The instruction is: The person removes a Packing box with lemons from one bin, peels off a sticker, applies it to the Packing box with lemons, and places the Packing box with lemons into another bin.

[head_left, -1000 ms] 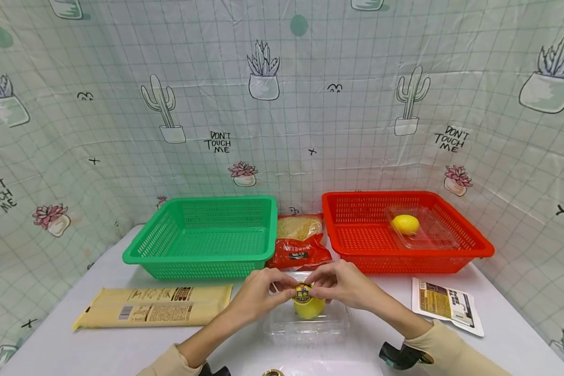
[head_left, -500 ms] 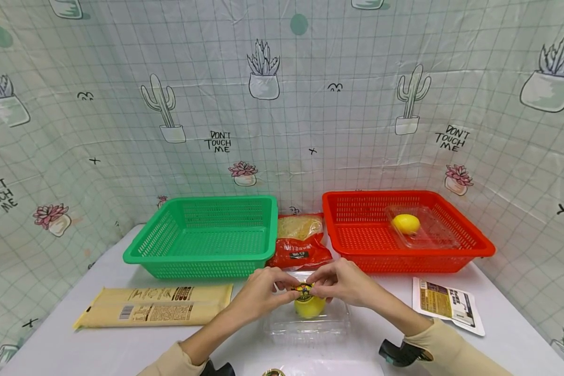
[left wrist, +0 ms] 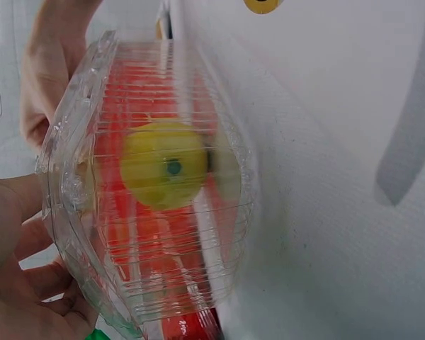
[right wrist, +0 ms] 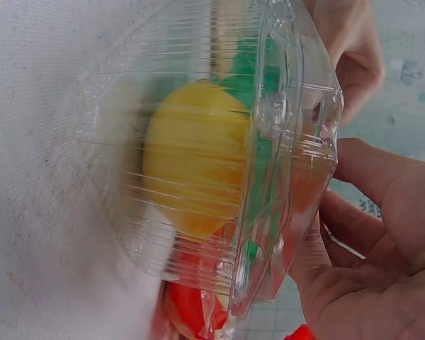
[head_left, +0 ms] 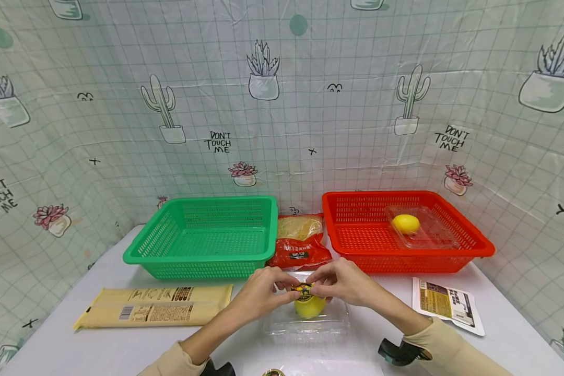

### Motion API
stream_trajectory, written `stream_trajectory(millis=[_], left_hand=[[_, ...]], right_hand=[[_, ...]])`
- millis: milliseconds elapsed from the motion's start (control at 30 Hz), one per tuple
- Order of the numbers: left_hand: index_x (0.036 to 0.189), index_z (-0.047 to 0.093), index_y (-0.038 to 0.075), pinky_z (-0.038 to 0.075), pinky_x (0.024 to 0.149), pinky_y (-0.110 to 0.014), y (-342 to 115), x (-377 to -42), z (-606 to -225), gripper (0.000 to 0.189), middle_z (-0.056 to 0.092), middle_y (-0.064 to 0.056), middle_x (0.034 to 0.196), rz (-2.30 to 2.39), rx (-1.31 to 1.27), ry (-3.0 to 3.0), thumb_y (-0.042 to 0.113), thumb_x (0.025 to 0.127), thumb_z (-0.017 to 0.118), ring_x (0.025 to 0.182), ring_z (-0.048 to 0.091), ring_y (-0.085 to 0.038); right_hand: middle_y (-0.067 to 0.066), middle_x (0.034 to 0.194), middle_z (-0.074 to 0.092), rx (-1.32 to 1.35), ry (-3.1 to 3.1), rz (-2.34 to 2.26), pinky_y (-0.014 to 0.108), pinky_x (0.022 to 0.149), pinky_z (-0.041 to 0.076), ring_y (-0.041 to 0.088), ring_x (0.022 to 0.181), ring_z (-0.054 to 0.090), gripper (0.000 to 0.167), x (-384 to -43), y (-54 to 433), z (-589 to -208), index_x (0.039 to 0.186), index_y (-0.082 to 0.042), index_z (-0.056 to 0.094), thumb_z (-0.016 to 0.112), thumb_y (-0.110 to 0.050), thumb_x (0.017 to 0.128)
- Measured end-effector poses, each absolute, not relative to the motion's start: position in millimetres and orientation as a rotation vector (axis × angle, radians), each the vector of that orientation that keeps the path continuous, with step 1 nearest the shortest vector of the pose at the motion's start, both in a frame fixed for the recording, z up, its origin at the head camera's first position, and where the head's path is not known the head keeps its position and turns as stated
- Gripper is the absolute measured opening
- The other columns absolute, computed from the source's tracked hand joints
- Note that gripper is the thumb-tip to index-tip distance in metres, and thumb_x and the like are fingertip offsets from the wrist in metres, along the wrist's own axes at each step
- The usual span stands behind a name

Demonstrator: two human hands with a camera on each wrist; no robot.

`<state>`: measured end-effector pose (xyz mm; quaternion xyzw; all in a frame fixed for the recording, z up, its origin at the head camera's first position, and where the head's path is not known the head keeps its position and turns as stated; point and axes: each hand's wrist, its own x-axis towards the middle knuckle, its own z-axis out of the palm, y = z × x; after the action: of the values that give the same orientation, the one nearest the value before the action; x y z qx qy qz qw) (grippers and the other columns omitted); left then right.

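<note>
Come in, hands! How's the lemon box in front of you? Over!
Left grip, right grip: both pinching the round label atop the lid. Clear box: lemon inside. In the way: lid covers lemon.

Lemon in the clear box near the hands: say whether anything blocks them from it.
Yes: a clear lid lies between the lemon and the left hand and right hand, both at the round label.

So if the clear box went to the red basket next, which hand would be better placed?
Probably the right hand: it is at the label over the clear box, on the side nearer the red basket. The left hand, at the label too, is nearer the green basket.
</note>
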<state>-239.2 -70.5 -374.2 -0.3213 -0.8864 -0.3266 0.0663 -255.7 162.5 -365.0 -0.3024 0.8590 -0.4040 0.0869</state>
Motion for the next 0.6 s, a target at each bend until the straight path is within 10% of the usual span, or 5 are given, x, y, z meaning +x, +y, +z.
stream_trajectory(millis=[600], left_hand=[[0.101,0.077,0.011,0.044,0.068,-0.017,-71.5,-240.0,-376.6,0.017,0.071,0.003,0.082,-0.928,-0.967,-2.655,0.018,0.086,0.075,0.081,0.061,-0.013]], right_hand=[[0.003,0.081,0.073,-0.853,2.594,-1.173,0.035,0.058,0.059,0.009,0.058,0.059,0.022,-253.5,159.6,-361.3,0.104,-0.003,0.075,0.075,-0.017,0.087]])
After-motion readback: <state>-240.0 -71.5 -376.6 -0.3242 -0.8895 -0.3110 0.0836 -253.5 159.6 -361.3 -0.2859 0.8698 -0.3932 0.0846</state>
